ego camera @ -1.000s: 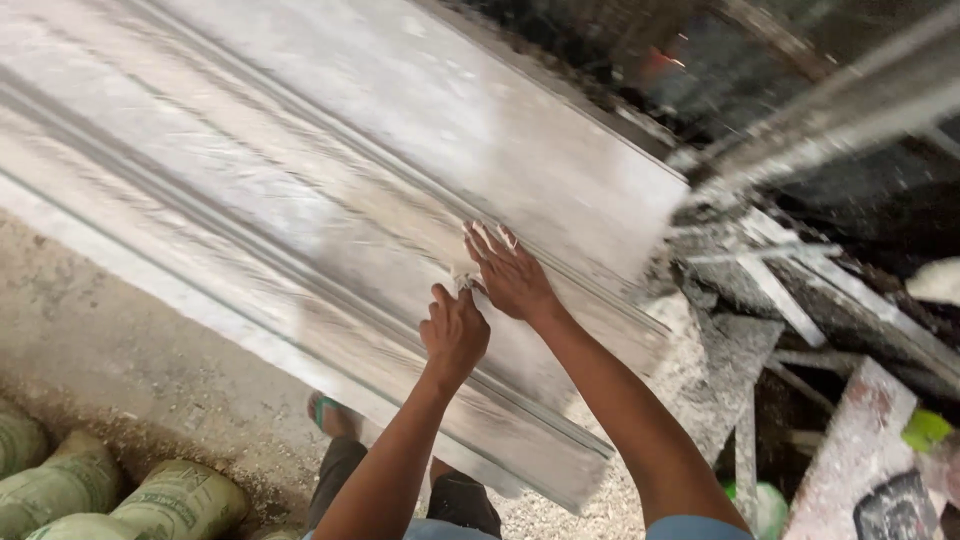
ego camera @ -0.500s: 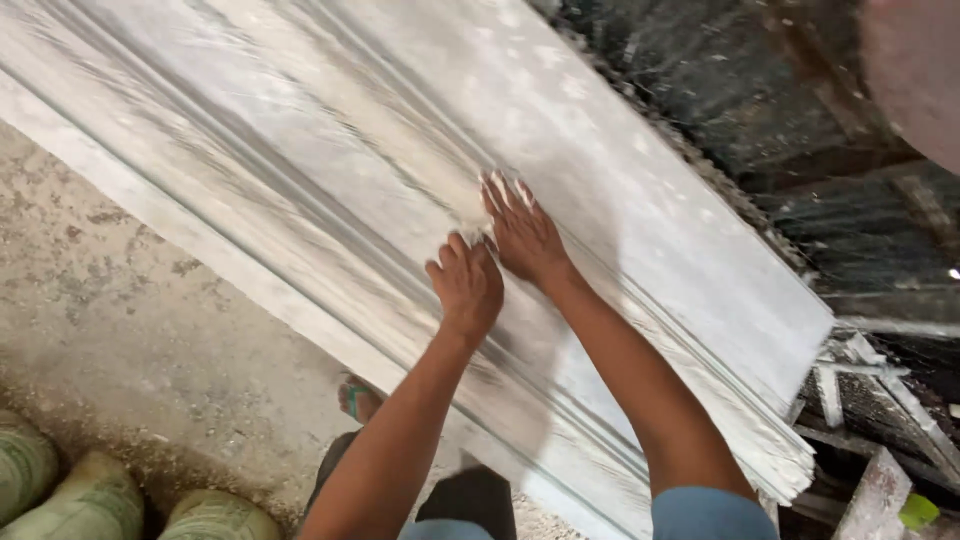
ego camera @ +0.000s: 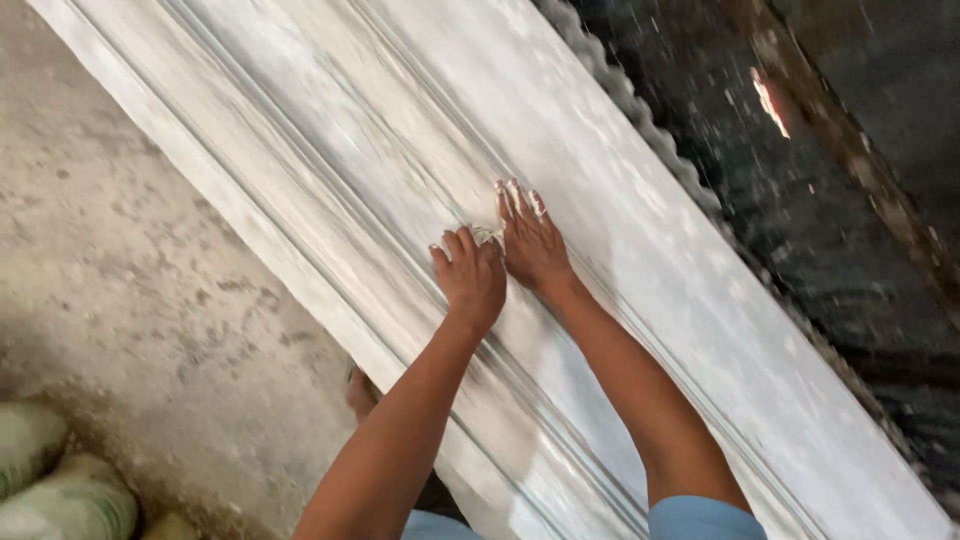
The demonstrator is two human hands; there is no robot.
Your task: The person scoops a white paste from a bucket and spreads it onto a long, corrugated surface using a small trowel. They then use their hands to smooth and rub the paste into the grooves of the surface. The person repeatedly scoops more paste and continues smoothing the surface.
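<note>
Leaning across the scene from near right to far left, a stack of pale slabs (ego camera: 330,200) is being handled. The right hand (ego camera: 532,243) is being laid flat on a slab face, fingers together. The left hand (ego camera: 472,275) is being curled over a slab edge just beside it, seemingly gripping; nothing loose is being held. The step in hand is judged to be parting one slab from the stack. A firm hold on that edge is being called for next. Concrete floor (ego camera: 120,260) and green sacks (ego camera: 60,480) are being seen at near left.
</note>
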